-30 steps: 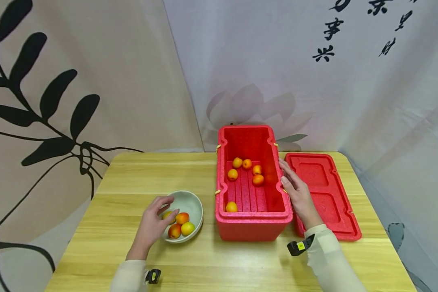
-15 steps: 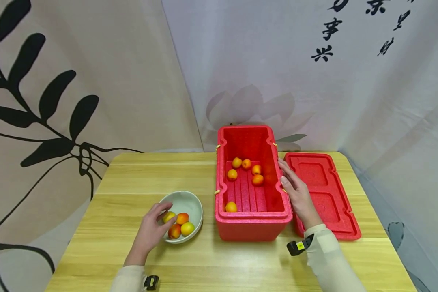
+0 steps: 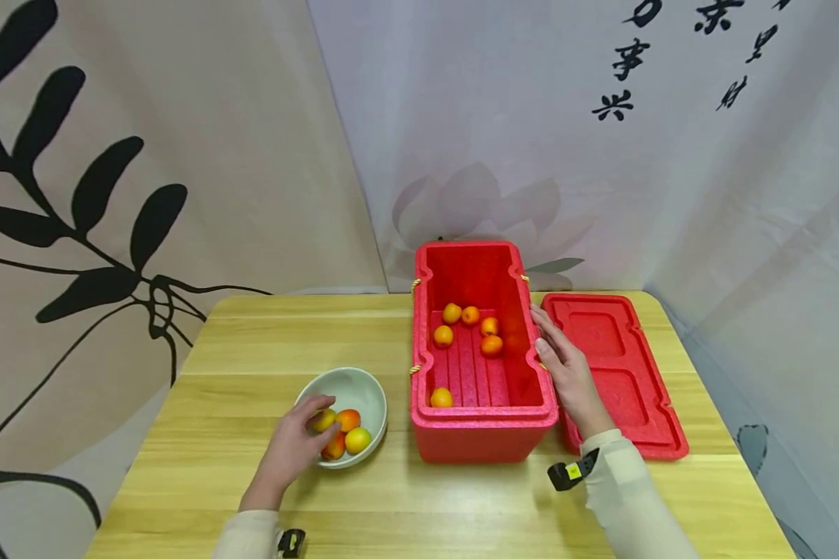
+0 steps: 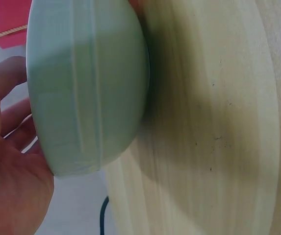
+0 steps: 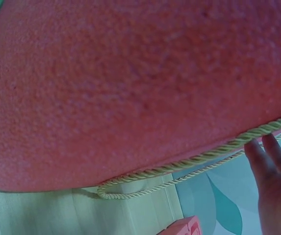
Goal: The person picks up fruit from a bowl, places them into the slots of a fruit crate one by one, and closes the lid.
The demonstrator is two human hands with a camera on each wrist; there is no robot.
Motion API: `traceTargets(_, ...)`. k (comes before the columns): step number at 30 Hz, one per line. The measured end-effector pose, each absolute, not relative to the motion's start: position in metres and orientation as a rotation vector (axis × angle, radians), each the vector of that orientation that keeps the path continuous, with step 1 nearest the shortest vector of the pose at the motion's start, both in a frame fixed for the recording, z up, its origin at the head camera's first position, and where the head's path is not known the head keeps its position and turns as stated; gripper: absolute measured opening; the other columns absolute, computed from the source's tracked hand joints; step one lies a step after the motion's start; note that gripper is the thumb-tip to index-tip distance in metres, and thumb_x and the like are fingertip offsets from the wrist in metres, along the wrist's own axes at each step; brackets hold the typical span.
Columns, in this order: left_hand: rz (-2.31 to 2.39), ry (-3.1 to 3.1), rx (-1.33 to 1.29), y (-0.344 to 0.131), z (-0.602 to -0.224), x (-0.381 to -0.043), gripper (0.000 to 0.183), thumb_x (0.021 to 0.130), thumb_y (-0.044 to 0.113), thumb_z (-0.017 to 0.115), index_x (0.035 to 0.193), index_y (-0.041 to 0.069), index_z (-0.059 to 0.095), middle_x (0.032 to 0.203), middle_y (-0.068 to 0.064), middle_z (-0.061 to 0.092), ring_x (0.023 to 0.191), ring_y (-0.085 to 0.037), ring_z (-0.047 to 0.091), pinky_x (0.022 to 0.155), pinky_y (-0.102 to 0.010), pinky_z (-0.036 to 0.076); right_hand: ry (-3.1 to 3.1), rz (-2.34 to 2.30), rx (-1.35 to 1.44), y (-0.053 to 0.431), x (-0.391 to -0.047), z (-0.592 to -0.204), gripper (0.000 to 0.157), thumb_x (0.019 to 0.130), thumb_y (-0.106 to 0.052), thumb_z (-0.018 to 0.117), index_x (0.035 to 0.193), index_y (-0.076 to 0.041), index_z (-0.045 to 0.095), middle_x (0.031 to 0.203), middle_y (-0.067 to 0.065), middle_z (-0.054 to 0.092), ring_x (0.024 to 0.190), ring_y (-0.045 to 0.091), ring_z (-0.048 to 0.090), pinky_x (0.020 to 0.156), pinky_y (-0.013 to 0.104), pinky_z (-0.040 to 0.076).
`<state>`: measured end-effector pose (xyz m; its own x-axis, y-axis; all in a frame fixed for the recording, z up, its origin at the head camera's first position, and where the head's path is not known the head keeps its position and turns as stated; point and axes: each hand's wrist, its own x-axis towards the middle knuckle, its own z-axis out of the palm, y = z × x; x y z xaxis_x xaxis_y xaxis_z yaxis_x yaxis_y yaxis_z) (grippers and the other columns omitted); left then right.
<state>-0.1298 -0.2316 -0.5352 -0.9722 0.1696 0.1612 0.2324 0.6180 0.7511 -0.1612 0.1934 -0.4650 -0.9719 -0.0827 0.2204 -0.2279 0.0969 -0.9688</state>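
Note:
In the head view my left hand is over the pale green bowl. Its thumb and fingers curve, spread apart, around a small yellow fruit; whether they touch it I cannot tell. Orange and yellow fruits lie beside it. In the left wrist view the bowl's wall hides the fingertips. My right hand rests against the right side of the red foam box, its fingers extended near the gold rope. Inside the box lie several orange-yellow fruits.
A red lid lies flat on the wooden table, right of the box and beside my right wrist. Printed cloth hangs behind the table.
My left hand has lowered slightly into the bowl, its thumb now over the fruits. My right hand stays against the box. The head view has shifted a little.

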Motion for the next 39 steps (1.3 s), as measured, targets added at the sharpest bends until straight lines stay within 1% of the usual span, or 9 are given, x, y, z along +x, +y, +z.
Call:
traceTargets(3,-1.202,-2.807,-0.35,-0.229,-0.535,-0.131,0.04,0.079,0.001,0.08,0.116,-0.006,0.065,0.117,-0.015,0.063,0.104,-0.035,0.062,0.093,-0.051,0.05,-2.249,2.029,0.282,0.194,-0.16,-0.465,0.05,0.104,-0.015,0.049,0.152,-0.01,0.038,0.157,0.0,0.033,0.141,0.021,0.031,0.095,0.024,0.047)
traceTargets(6,-1.136,-2.876,-0.338,-0.226,-0.533,-0.132,0.04,0.08,0.002,0.079,0.117,-0.004,0.066,0.118,-0.014,0.063,0.109,-0.033,0.06,0.096,-0.052,0.047,-2.245,2.037,0.276,0.195,-0.16,-0.465,0.049,0.104,-0.015,0.049,0.152,-0.01,0.038,0.157,-0.001,0.033,0.141,0.021,0.03,0.096,0.023,0.046)
traceTargets(10,-1.065,-2.954,-0.35,-0.222,-0.532,-0.133,0.041,0.081,0.002,0.077,0.119,-0.004,0.065,0.12,-0.015,0.061,0.114,-0.036,0.057,0.1,-0.053,0.044,-2.239,2.029,0.294,0.196,-0.16,-0.465,0.049,0.104,-0.014,0.048,0.152,-0.009,0.037,0.157,0.001,0.032,0.142,0.022,0.029,0.097,0.023,0.045)
traceTargets(15,-0.97,-2.975,-0.408,-0.218,-0.535,-0.136,0.042,0.081,-0.001,0.077,0.12,-0.006,0.063,0.121,-0.017,0.06,0.116,-0.038,0.054,0.102,-0.053,0.042,-2.253,2.018,0.28,0.196,-0.159,-0.465,0.049,0.104,-0.016,0.049,0.151,-0.011,0.039,0.157,-0.001,0.033,0.142,0.02,0.029,0.096,0.023,0.046)
traceTargets(22,-0.864,-3.012,-0.363,-0.216,-0.54,-0.138,0.042,0.081,-0.002,0.075,0.121,-0.007,0.062,0.126,-0.02,0.056,0.12,-0.039,0.049,0.105,-0.053,0.039,-2.233,2.022,0.316,0.195,-0.161,-0.466,0.049,0.104,-0.013,0.048,0.151,-0.006,0.037,0.157,0.004,0.031,0.142,0.022,0.029,0.096,0.022,0.046)
traceTargets(24,-0.824,-3.015,-0.359,-0.216,-0.54,-0.139,0.041,0.081,-0.004,0.073,0.12,-0.008,0.062,0.124,-0.022,0.056,0.118,-0.04,0.05,0.104,-0.054,0.04,-2.231,2.026,0.318,0.195,-0.161,-0.466,0.049,0.104,-0.013,0.048,0.151,-0.005,0.037,0.157,0.004,0.031,0.142,0.022,0.029,0.095,0.022,0.046)
traceTargets(30,-0.734,-2.977,-0.377,-0.215,-0.539,-0.143,0.034,0.077,-0.009,0.072,0.109,-0.012,0.064,0.111,-0.025,0.059,0.107,-0.042,0.055,0.098,-0.053,0.045,-2.24,2.024,0.314,0.195,-0.161,-0.466,0.049,0.104,-0.014,0.048,0.151,-0.006,0.037,0.157,0.003,0.031,0.142,0.023,0.029,0.095,0.023,0.047)
traceTargets(34,-0.72,-3.007,-0.304,-0.215,-0.537,-0.144,0.029,0.076,-0.01,0.071,0.104,-0.015,0.065,0.106,-0.026,0.059,0.101,-0.042,0.057,0.094,-0.052,0.049,-2.245,2.015,0.314,0.194,-0.162,-0.465,0.049,0.104,-0.014,0.049,0.151,-0.007,0.037,0.157,0.003,0.031,0.142,0.023,0.029,0.095,0.023,0.047)
traceTargets(39,-0.699,-3.042,-0.222,-0.214,-0.533,-0.142,0.026,0.078,-0.009,0.069,0.102,-0.017,0.065,0.102,-0.028,0.06,0.098,-0.043,0.059,0.09,-0.053,0.051,-2.238,2.024,0.314,0.193,-0.161,-0.465,0.049,0.104,-0.014,0.049,0.151,-0.006,0.037,0.157,0.004,0.031,0.142,0.023,0.029,0.095,0.023,0.046)
